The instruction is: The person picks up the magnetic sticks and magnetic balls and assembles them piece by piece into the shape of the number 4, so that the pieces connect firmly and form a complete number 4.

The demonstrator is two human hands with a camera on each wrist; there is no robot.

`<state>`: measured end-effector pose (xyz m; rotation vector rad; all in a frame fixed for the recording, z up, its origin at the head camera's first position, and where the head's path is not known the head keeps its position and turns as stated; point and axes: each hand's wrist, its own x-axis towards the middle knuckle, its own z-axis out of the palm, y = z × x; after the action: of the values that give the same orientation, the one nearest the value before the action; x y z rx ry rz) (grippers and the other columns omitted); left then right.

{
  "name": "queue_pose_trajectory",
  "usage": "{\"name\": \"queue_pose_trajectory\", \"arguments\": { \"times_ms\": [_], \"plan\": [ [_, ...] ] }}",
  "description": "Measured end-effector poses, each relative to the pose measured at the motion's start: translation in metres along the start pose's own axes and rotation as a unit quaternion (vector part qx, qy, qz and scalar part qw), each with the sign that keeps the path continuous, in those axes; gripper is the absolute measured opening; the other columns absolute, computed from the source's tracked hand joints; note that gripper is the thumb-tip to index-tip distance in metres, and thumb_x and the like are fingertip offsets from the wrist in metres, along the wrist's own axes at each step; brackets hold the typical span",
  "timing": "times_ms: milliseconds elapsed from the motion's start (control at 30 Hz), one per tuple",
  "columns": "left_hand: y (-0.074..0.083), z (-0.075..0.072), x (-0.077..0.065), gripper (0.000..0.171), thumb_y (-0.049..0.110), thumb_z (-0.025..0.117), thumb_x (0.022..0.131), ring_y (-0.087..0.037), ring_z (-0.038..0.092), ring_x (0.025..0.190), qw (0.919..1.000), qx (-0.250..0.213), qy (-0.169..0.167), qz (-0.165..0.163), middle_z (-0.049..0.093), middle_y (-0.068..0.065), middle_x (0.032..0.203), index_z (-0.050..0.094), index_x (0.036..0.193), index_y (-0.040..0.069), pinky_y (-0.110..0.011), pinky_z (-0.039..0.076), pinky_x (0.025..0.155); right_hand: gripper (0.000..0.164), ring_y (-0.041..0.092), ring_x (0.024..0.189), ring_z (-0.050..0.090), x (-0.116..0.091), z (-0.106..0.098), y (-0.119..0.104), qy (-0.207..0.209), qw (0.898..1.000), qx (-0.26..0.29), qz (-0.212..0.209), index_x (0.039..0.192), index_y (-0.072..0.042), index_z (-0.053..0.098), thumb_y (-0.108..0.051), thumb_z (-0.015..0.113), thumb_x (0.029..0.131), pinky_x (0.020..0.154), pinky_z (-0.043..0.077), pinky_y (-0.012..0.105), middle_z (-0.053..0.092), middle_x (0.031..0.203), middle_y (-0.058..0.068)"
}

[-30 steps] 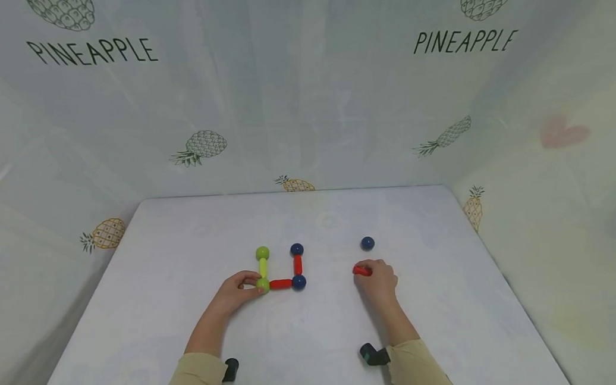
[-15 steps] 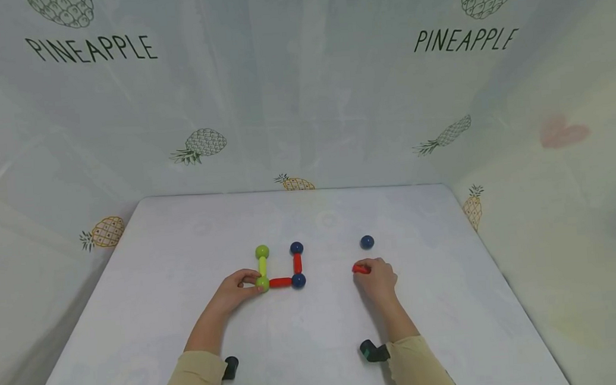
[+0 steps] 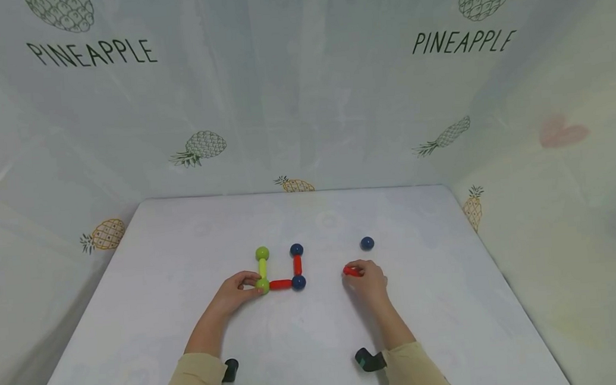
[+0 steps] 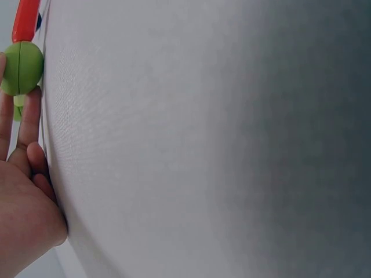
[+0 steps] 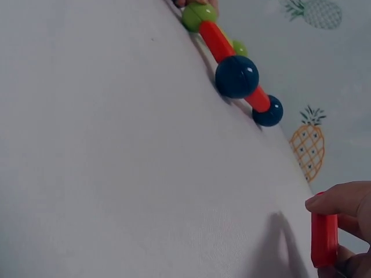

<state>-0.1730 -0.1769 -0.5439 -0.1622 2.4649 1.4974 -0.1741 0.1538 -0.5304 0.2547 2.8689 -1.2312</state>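
My left hand (image 3: pixel 240 290) pinches the near green ball (image 4: pixel 22 68) between thumb and fingers. From that ball a yellow-green rod (image 3: pixel 262 268) runs back to a second green ball (image 3: pixel 262 253). A red rod (image 3: pixel 280 284) joins it rightward to a blue ball (image 3: pixel 299 282). Another red rod (image 3: pixel 297 265) leads from there to a far blue ball (image 3: pixel 296 250), making a U shape on the table. Off to the right, my right hand (image 3: pixel 369 280) pinches a loose red rod (image 5: pixel 324 238), held just above the tabletop in the right wrist view.
A single blue ball (image 3: pixel 367 244) lies on the white table (image 3: pixel 429 315), beyond my right hand. Behind and beside the table hangs a pale curtain (image 3: pixel 291 98) printed with pineapples. A dark wrist camera (image 3: pixel 370 360) sticks out inward from the right sleeve.
My right hand has shifted a little to the left with the loose red rod. The left hand and the joined pieces stay where they were.
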Motion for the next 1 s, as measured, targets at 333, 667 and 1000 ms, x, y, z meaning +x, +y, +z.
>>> {"name": "queue_pose_trajectory", "arguments": {
  "times_ms": [333, 667, 1000],
  "plan": [
    [0.003, 0.000, -0.006, 0.036, 0.017, 0.080, 0.081, -0.031, 0.051, 0.115, 0.9999, 0.002, -0.004, 0.009, 0.067, -0.006, 0.101, 0.067, 0.112, 0.006, -0.052, 0.035, 0.104, 0.022, 0.024, 0.088, 0.054, -0.014, 0.015, -0.009, -0.010, 0.999, 0.044, 0.006, 0.107, -0.011, 0.072, -0.011, 0.074, 0.084, 0.082, 0.043, 0.043, 0.061, 0.096, 0.006],
    [0.001, 0.000, -0.004, 0.036, 0.017, 0.081, 0.080, -0.030, 0.051, 0.114, 0.9999, 0.000, -0.002, 0.014, 0.067, -0.005, 0.099, 0.067, 0.112, 0.006, -0.051, 0.036, 0.103, 0.027, 0.023, 0.092, 0.054, -0.023, 0.022, -0.025, -0.041, 0.990, 0.138, -0.003, 0.112, -0.008, 0.069, -0.012, 0.074, 0.086, 0.076, 0.049, 0.032, 0.062, 0.100, 0.003],
    [0.000, 0.002, 0.001, 0.033, 0.016, 0.079, 0.081, -0.027, 0.052, 0.113, 0.9997, 0.008, 0.011, 0.019, 0.068, -0.001, 0.097, 0.068, 0.112, 0.009, -0.049, 0.037, 0.102, 0.030, 0.022, 0.092, 0.057, -0.029, 0.031, -0.039, -0.064, 0.983, 0.173, 0.001, 0.118, -0.008, 0.066, -0.013, 0.072, 0.089, 0.073, 0.055, 0.030, 0.063, 0.102, 0.005]
  ]
}}
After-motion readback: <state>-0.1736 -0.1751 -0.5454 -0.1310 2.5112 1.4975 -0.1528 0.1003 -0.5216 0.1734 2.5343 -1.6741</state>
